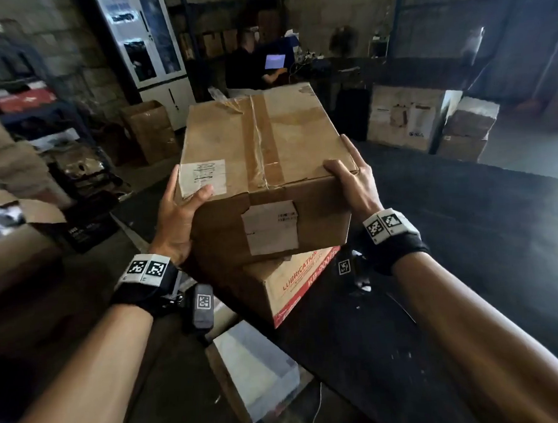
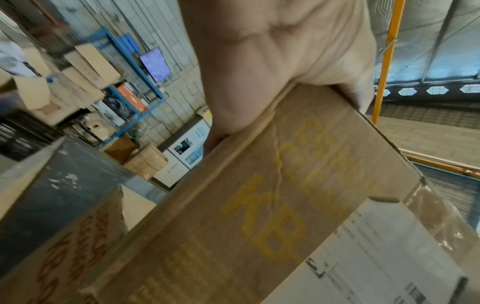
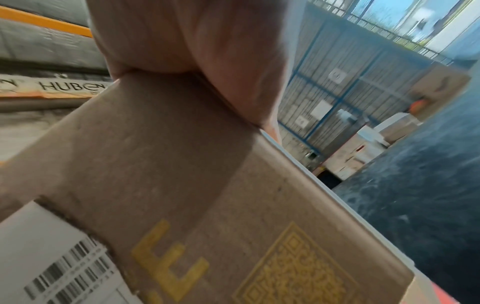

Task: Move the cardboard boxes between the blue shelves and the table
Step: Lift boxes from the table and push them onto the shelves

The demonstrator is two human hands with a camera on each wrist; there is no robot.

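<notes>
A taped brown cardboard box (image 1: 260,140) with white labels is held between both hands over the near corner of the dark table (image 1: 468,232). My left hand (image 1: 180,217) grips its near left corner, thumb on top. My right hand (image 1: 351,180) grips the near right corner the same way. Right under it lies a red-and-white box printed LUBRICATION (image 1: 295,285); whether the two touch I cannot tell. The left wrist view shows the left hand (image 2: 272,51) clamped on the box (image 2: 259,205), with blue shelves (image 2: 135,67) behind. The right wrist view shows the right hand (image 3: 194,41) on the box (image 3: 182,164).
A pale box (image 1: 254,369) lies on the floor by the table's near corner. More cartons (image 1: 148,131) stand on the floor to the left, and stacked ones (image 1: 409,115) beyond the table. A person sits at a desk (image 1: 246,66) at the back.
</notes>
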